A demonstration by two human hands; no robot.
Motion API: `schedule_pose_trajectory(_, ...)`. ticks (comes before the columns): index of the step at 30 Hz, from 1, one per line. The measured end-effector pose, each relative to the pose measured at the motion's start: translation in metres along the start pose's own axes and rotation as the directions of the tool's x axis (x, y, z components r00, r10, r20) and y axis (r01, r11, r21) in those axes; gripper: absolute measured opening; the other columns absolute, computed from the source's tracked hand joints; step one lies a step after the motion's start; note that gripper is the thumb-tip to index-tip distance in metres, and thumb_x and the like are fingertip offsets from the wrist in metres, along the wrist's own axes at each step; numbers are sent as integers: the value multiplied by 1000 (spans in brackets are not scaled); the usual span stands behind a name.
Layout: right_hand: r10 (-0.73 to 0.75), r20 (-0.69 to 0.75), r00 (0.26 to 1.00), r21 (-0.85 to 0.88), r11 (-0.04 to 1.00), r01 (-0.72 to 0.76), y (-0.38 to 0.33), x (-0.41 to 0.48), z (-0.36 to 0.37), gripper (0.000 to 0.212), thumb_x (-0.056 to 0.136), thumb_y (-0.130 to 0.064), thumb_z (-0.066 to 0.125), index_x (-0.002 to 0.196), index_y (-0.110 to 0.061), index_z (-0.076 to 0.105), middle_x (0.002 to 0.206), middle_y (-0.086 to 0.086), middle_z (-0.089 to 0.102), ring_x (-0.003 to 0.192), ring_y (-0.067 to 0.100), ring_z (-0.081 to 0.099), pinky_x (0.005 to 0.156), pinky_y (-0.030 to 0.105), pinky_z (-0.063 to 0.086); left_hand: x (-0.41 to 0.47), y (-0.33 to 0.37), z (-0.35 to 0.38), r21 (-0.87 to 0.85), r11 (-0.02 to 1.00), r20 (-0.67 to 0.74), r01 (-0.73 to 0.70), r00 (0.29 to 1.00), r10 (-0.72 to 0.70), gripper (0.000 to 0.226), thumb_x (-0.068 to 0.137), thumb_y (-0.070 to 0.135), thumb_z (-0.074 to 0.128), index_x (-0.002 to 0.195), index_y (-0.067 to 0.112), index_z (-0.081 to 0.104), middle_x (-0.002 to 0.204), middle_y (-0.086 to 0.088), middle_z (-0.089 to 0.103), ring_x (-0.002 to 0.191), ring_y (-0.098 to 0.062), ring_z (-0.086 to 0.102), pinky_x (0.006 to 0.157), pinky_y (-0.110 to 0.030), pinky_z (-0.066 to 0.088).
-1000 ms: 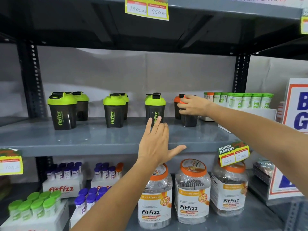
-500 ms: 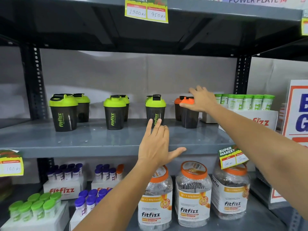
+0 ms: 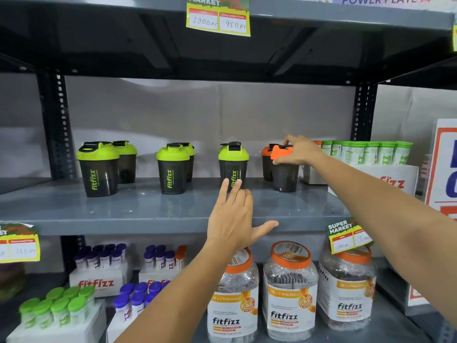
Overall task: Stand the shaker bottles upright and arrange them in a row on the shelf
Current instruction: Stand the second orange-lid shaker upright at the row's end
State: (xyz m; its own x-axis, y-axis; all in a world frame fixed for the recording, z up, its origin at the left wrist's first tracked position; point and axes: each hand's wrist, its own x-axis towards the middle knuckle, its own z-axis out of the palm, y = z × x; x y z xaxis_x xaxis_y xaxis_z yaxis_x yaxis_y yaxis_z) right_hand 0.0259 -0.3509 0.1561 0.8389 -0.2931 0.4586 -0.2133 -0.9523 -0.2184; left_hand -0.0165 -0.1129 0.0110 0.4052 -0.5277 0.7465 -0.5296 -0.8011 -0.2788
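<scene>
Several black shaker bottles stand upright on the grey shelf (image 3: 148,209). Green-lidded ones stand in pairs at the left (image 3: 99,169) and middle (image 3: 173,169), and a single one (image 3: 233,164) stands further right. Two orange-lidded shakers stand at the right, one behind (image 3: 266,167) and one in front (image 3: 284,178). My right hand (image 3: 298,151) is closed over the front orange shaker's lid, thumb under its rim. My left hand (image 3: 235,219) hovers with fingers spread at the shelf's front edge, just below the single green shaker and holding nothing.
Green-capped tubes (image 3: 366,151) fill a white box (image 3: 395,174) right of the orange shakers. A black upright post (image 3: 363,112) and a poster (image 3: 445,169) bound the right side. Clear jars (image 3: 289,293) and boxed tubes (image 3: 99,268) sit on the lower shelf. A price tag (image 3: 346,236) hangs on the shelf edge.
My right hand's fingers lifted and spread above the orange lid, then closed on it again. My left hand stayed almost still at the shelf edge.
</scene>
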Motion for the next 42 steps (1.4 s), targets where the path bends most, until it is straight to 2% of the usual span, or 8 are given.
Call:
schedule_pose_trajectory(6, 49, 126, 991, 266, 960, -82, 4, 8, -5, 59, 64, -37, 81, 115, -26, 53, 139, 12, 41, 121, 31, 44, 95, 40, 41, 1, -1, 1, 1, 1000, -2, -2, 1000, 2, 98, 84, 77, 18, 120, -2, 61, 116, -13, 67, 133, -29, 44, 115, -49, 8)
schedule_pose_trajectory(12, 45, -88, 995, -72, 996, -52, 6, -5, 9, 84, 64, -67, 70, 132, -25, 45, 129, 13, 47, 115, 37, 53, 86, 43, 48, 0, 0, 2, -19, 1000, -27, -4, 1000, 4, 93, 84, 77, 23, 114, 0, 65, 111, -12, 68, 128, -29, 49, 114, -49, 12)
schedule_pose_trajectory(16, 37, 2, 999, 248, 968, -36, 9, -1, 6, 66, 66, -30, 78, 127, -28, 52, 134, 14, 44, 121, 34, 46, 95, 39, 42, 0, -1, 2, -31, 999, -43, -8, 999, 7, 90, 83, 76, 27, 113, 0, 65, 110, -12, 69, 126, -29, 51, 114, -48, 13)
schedule_pose_trajectory(20, 53, 55, 997, 304, 950, -67, 12, -4, 4, 81, 66, -39, 83, 136, -29, 45, 144, 14, 32, 133, 38, 37, 109, 47, 34, 0, -2, 4, -48, 999, -55, -12, 998, 9, 91, 83, 76, 27, 114, -1, 63, 110, -12, 68, 126, -29, 51, 115, -48, 13)
schedule_pose_trajectory(25, 82, -44, 996, 382, 922, -59, 13, -8, 15, 74, 67, -28, 83, 132, -23, 49, 139, 14, 47, 127, 33, 44, 92, 34, 40, 1, -3, 4, -50, 999, -42, -10, 999, 8, 92, 83, 77, 25, 117, 0, 62, 113, -12, 68, 128, -29, 50, 114, -48, 11)
schedule_pose_trajectory(31, 74, 43, 996, 622, 778, -85, 11, -14, 11, 67, 73, -2, 74, 133, -21, 51, 142, 13, 42, 109, 21, 42, 70, 23, 40, 0, -3, 7, -53, 998, -37, -18, 999, 16, 93, 83, 78, 23, 118, 0, 62, 114, -12, 67, 128, -29, 50, 116, -48, 11)
schedule_pose_trajectory(36, 88, 97, 991, 725, 677, -131, 18, -19, 16, 86, 76, 2, 70, 147, -26, 30, 153, 12, 28, 139, 29, 31, 101, 36, 36, 2, 1, -6, -189, 978, 107, 86, 992, -67, 87, 80, 80, 23, 122, 12, 55, 122, -5, 61, 124, -25, 51, 109, -38, 34)
schedule_pose_trajectory(42, 393, 247, 885, 894, 260, -365, 29, -33, 40, 73, 60, -27, 63, 129, -17, 42, 111, 4, 52, 100, 22, 48, 87, 41, 41, 46, -1, -11, -663, 607, 350, 439, 898, -268, 39, 88, 47, 50, 113, 20, 61, 115, 3, 64, 101, -19, 61, 89, -35, 49)
